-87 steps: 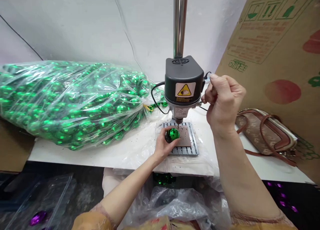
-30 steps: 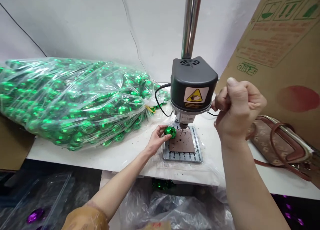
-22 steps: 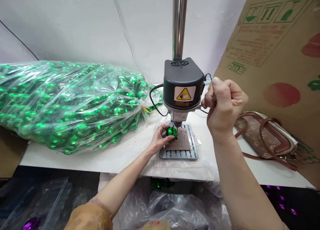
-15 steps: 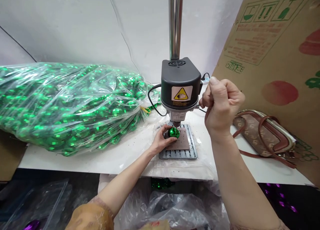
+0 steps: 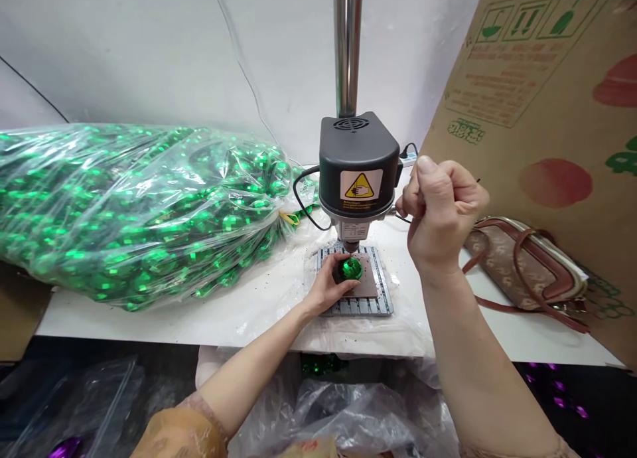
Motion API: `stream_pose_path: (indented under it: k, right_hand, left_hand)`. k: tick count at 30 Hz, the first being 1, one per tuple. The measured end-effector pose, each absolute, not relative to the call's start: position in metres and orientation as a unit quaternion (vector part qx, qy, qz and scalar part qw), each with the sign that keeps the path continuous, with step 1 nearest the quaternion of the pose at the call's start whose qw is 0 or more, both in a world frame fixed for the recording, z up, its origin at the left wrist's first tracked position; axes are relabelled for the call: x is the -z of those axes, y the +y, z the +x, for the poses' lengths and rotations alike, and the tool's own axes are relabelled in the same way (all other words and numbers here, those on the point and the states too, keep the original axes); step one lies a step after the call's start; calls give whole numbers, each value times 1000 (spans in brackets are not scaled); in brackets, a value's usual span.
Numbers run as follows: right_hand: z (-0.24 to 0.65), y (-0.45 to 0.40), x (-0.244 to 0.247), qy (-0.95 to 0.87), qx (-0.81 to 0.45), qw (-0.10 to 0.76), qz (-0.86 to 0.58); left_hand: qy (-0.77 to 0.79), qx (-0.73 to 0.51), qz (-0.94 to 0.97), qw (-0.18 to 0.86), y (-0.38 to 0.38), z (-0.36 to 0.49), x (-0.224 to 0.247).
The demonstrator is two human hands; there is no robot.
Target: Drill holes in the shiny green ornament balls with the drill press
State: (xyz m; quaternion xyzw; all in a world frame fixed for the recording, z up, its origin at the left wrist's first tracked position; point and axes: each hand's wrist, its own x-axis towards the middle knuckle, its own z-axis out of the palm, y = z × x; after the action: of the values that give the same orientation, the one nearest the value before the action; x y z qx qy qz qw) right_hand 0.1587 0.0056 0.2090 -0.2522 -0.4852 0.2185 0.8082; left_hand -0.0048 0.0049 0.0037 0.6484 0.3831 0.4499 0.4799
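A shiny green ball (image 5: 352, 268) is pinched between the thumb and fingers of my left hand (image 5: 328, 284), over the brown pad (image 5: 368, 285) on the grooved metal base plate (image 5: 383, 305). Right above the ball is the chuck of a black drill press (image 5: 357, 159) with a yellow warning label. My right hand (image 5: 440, 209) is closed beside the machine's right side, wrapped round its lever, of which only a short metal part (image 5: 392, 211) shows.
A clear plastic bag of green balls (image 5: 149, 212) fills the left of the white table (image 5: 199, 318). On the right a brown handbag (image 5: 522, 265) leans by a large cardboard box (image 5: 537, 113). A metal column (image 5: 347, 53) rises behind. Plastic bags (image 5: 348, 411) hang below the table edge.
My left hand has moved slightly right with the green ball, which now sits more directly under the chuck. My right hand has hardly moved.
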Motion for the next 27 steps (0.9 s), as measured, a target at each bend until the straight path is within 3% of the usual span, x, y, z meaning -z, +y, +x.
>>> stream_pose_path:
  k: [27]
  right_hand:
    - [158,-5,-156,-542,-88,826,-127]
  left_hand:
    - [412,-462,646,446,1,-1,-3]
